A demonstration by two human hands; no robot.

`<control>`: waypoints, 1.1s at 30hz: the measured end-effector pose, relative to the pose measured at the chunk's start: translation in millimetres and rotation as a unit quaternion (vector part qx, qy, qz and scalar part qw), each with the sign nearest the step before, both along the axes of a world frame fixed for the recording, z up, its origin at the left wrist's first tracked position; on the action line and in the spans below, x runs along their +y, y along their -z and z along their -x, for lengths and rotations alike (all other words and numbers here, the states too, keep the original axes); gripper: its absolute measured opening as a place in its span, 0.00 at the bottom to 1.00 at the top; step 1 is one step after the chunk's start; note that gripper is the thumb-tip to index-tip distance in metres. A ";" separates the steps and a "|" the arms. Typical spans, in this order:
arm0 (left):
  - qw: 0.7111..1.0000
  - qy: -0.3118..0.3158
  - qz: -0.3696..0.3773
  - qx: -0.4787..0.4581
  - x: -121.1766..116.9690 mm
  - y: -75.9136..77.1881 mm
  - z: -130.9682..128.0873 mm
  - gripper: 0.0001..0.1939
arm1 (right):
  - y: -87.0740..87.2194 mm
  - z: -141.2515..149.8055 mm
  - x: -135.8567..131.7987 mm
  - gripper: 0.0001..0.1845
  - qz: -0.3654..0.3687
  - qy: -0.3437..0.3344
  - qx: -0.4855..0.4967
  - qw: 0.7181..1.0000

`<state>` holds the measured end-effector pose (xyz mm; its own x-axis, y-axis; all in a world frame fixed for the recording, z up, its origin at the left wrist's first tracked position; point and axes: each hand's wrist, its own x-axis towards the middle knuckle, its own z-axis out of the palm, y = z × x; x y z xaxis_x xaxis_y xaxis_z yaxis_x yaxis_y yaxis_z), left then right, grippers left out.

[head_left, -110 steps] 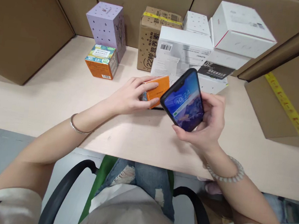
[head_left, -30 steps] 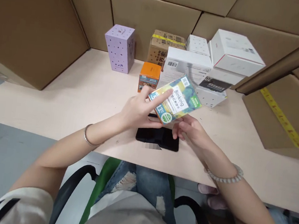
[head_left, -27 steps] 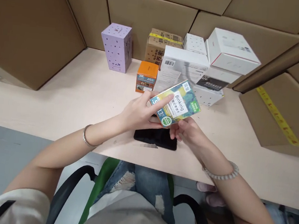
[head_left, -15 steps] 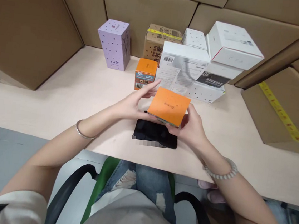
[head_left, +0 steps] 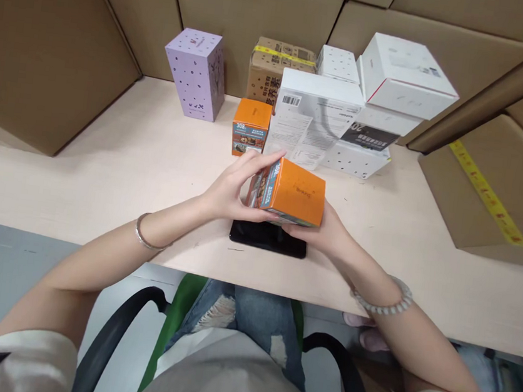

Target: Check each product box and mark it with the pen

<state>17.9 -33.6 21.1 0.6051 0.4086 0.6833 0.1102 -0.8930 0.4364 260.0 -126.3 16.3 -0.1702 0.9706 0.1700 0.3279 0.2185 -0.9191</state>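
An orange box (head_left: pixel 300 191) with a printed blue-grey side is held tilted above the table (head_left: pixel 124 193). My left hand (head_left: pixel 231 189) grips its left end, with the thumb along the lower edge and fingers over the top. At the right end my right hand (head_left: pixel 331 229) holds the same box, its fingers partly hidden behind and under it. A black phone (head_left: pixel 256 241) lies flat on the table just below. Behind my left fingers stands a similar orange box (head_left: pixel 252 113) marked 308.
A purple box (head_left: pixel 194 75) stands at the back left. Near the back middle are a brown taped carton (head_left: pixel 266 74), a white box (head_left: pixel 320 99) and a white box with a red edge (head_left: pixel 407 80) on top of others. Large cardboard cartons (head_left: pixel 254 9) wall the table.
The held orange box has turned so its printed left side now shows, and it sits slightly lower. My left hand has closed in against that end. The view has shifted slightly.
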 end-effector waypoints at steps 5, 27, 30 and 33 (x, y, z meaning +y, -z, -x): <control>0.999 0.026 -0.043 -0.003 -4.2 -1.7 -3.4 0.44 | 4.0 -3.9 6.0 0.42 0.096 -0.062 0.083 0.990; 0.993 0.072 0.089 -0.022 32.9 23.1 5.4 0.47 | 14.6 -19.7 11.6 0.47 -0.201 0.086 -0.035 0.975; 0.994 0.067 0.086 -0.014 36.7 34.5 2.9 0.47 | 12.3 -19.8 10.7 0.46 -0.313 0.105 -0.123 0.936; 0.994 0.060 0.086 -0.015 37.5 38.9 0.9 0.49 | 9.7 -19.4 10.0 0.44 -0.386 0.104 -0.189 0.897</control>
<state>17.0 3.9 -17.8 0.6362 0.4468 0.6290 -0.0085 -0.8112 0.5848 279.4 -116.3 6.6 -0.1856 0.6063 0.7733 0.6911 0.6400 -0.3358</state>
